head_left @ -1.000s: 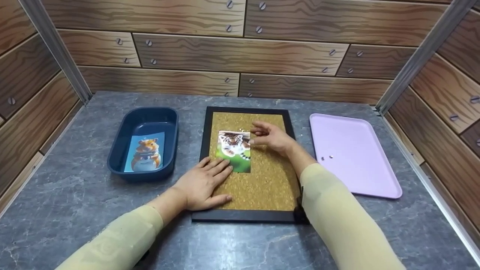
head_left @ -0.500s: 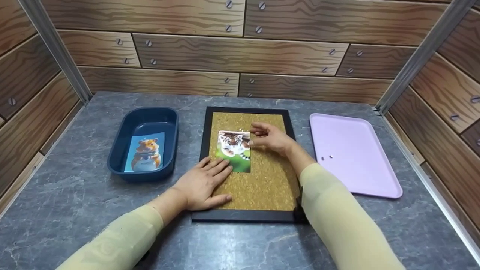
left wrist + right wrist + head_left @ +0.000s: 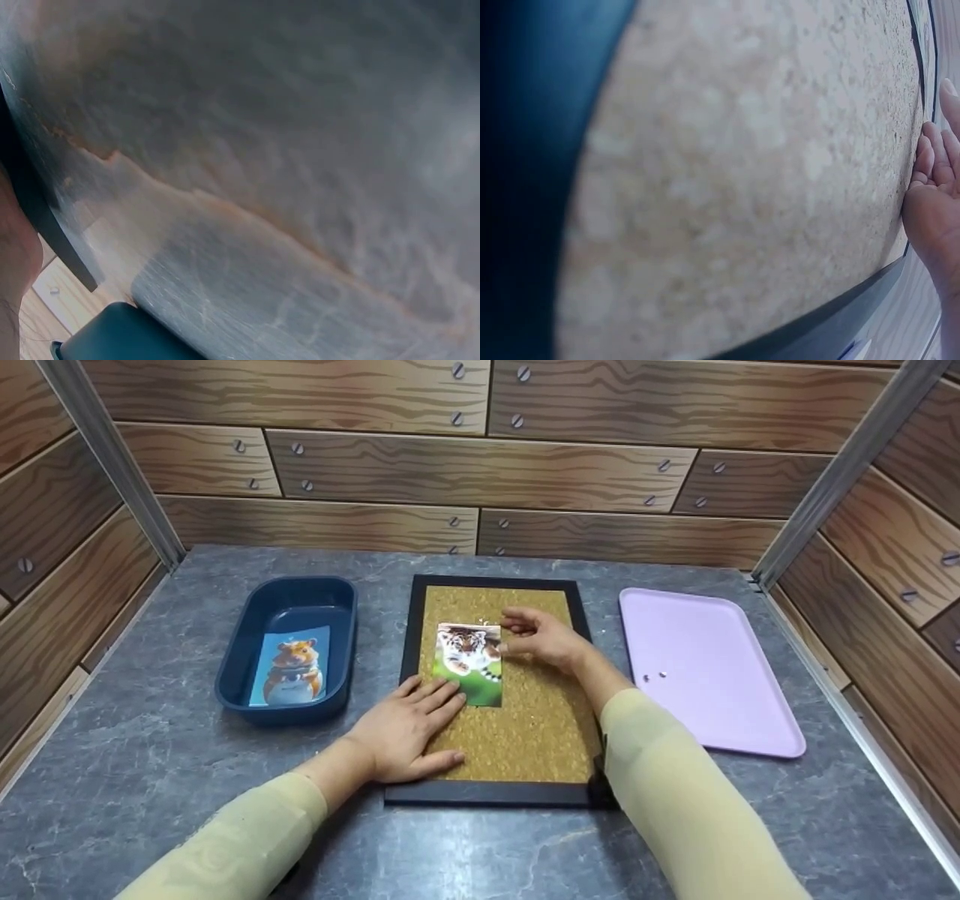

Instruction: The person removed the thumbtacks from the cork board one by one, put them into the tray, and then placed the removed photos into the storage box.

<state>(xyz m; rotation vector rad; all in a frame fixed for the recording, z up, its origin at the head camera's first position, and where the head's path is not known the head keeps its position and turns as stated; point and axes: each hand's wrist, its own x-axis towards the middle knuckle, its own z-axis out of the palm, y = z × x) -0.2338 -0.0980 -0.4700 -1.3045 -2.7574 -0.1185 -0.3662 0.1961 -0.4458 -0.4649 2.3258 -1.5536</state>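
Note:
A cork board (image 3: 536, 742) in a black frame lies on the table, with a tiger picture (image 3: 480, 690) on its left half. My left hand (image 3: 401, 731) lies flat across the board's left edge, fingers spread, fingertips over the picture's lower left corner. Beside the picture's upper right side is my right hand (image 3: 551, 639), fingers loosely bent and a gap between thumb and forefinger. Its thumb tip is right at the picture's edge. Small shiny bits (image 3: 484, 621) show at the picture's top edge. In the right wrist view, the right hand (image 3: 937, 195) is beside the cork surface.
On the left stands a deep blue bin (image 3: 345, 660) holding a hamster picture (image 3: 296, 667). To the right lies a lilac tray (image 3: 720, 660) with two small silver pieces (image 3: 655, 676) near its left edge. Wood-patterned walls (image 3: 480, 465) enclose the grey marbled table (image 3: 480, 855).

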